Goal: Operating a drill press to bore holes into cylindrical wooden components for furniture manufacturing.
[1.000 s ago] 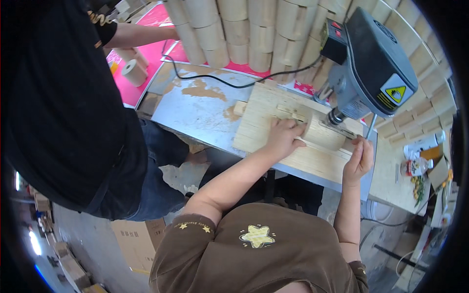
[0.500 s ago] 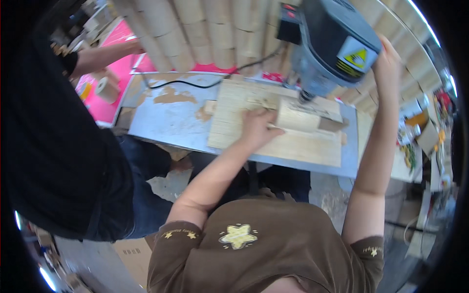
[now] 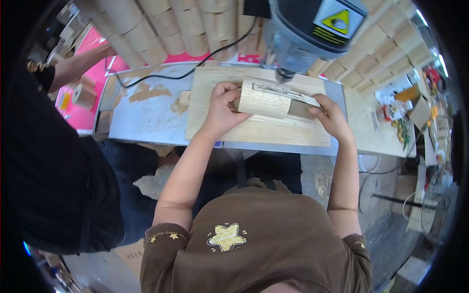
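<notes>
A small light wooden block (image 3: 264,101) lies on a large plywood board (image 3: 254,129) under the head of a grey drill press (image 3: 312,29). My left hand (image 3: 222,107) grips the block's left end, fingers curled over its edge. My right hand (image 3: 330,115) holds the block's right end, fingers pressed on it. The drill bit (image 3: 282,78) hangs just above the block's top edge, near a slot cut along it.
A person in black stands at the left, a hand near a tape roll (image 3: 84,96) on a pink surface (image 3: 73,112). Cardboard tubes (image 3: 161,24) are stacked behind the metal table (image 3: 141,122). A black cable (image 3: 195,66) crosses the table. Clutter sits at the right (image 3: 395,117).
My right hand came down from the drill press side onto the block's right end. My left hand stays on the block. The view has moved closer over the board.
</notes>
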Action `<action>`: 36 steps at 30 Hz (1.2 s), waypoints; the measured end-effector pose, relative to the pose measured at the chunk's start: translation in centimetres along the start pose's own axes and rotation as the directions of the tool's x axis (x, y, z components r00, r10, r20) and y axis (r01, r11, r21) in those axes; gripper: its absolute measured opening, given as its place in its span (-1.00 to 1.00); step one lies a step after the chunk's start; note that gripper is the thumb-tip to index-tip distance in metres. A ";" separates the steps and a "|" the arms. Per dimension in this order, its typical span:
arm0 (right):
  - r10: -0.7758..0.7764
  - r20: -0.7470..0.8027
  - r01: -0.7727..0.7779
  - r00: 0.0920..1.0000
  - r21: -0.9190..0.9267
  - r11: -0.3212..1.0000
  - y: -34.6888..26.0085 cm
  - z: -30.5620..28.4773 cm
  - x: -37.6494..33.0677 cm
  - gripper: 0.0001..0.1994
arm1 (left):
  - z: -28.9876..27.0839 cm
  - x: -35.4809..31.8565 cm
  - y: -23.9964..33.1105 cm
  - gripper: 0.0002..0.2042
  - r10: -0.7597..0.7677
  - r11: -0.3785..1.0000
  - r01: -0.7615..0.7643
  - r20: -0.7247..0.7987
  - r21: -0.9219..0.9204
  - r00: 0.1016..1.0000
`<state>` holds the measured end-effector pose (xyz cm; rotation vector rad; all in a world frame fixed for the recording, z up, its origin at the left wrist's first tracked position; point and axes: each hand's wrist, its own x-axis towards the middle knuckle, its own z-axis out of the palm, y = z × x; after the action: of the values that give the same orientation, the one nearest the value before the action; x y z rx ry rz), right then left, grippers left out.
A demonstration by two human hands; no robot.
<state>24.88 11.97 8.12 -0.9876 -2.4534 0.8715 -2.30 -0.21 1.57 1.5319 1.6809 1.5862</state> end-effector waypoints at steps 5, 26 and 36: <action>0.052 0.068 -0.070 0.996 0.308 0.949 -1.1 -0.4 -2.4 -0.72 | -9.0 -1.2 2.2 -0.68 0.053 0.998 -0.053 0.000 0.017 0.999; 0.044 -0.179 0.042 0.983 0.452 0.891 2.3 0.0 -6.3 -0.80 | -25.0 -5.6 -2.8 -0.58 0.008 0.607 0.567 -0.718 0.557 0.696; 0.173 -0.197 -0.049 0.965 0.513 0.857 3.8 2.7 -6.1 -0.65 | -26.3 -3.9 -5.7 -0.52 0.087 0.628 0.558 -0.761 0.543 0.642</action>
<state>29.59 8.64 3.00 -0.9717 -1.8363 1.2705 -25.24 -14.65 3.00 0.7557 3.1898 1.4877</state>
